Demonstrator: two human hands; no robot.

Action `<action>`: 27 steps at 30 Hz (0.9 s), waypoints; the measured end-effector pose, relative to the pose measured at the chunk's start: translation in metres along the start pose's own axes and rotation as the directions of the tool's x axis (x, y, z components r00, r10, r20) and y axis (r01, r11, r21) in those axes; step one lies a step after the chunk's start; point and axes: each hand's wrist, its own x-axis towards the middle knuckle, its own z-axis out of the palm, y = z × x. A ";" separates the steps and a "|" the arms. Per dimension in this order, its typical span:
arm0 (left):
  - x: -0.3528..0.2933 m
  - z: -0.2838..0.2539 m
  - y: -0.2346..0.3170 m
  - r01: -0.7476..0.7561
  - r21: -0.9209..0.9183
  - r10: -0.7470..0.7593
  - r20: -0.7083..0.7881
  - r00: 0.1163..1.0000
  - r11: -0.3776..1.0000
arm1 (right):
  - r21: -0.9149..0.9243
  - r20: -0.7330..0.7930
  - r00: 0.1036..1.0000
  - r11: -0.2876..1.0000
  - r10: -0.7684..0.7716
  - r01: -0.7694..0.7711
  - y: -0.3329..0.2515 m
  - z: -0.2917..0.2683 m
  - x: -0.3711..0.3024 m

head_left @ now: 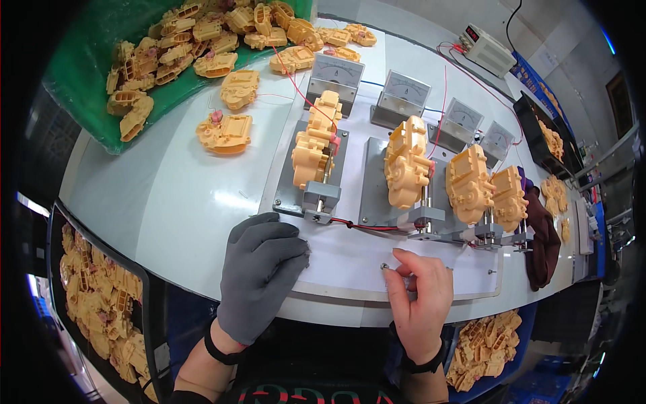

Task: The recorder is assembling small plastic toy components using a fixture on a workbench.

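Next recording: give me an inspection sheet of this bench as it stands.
Surface: white bench, glossy, with a white board along its front edge.
Job's things: four yellow gear housings clamped on grey fixtures; four panel meters behind.
Clutter: loose housings spilling from a green bin.
Hands: gloved left hand flat on the board; bare right hand pinching a small metal part.
Cables: red wires.
Surroundings: power supply; trays of parts.
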 end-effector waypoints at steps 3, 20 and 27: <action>-0.001 -0.001 -0.001 -0.009 0.001 0.009 -0.011 1.000 1.000 | 0.013 -0.009 1.000 1.000 -0.009 0.010 0.000 0.001 0.001; -0.002 0.000 -0.006 -0.081 -0.046 0.078 -0.073 0.994 0.996 | 0.376 0.004 0.980 0.908 0.200 -0.187 -0.011 -0.010 -0.011; 0.002 -0.007 0.001 -0.138 0.025 0.138 -0.012 0.990 0.990 | 0.779 0.163 0.963 0.572 0.213 -0.259 -0.037 -0.016 -0.004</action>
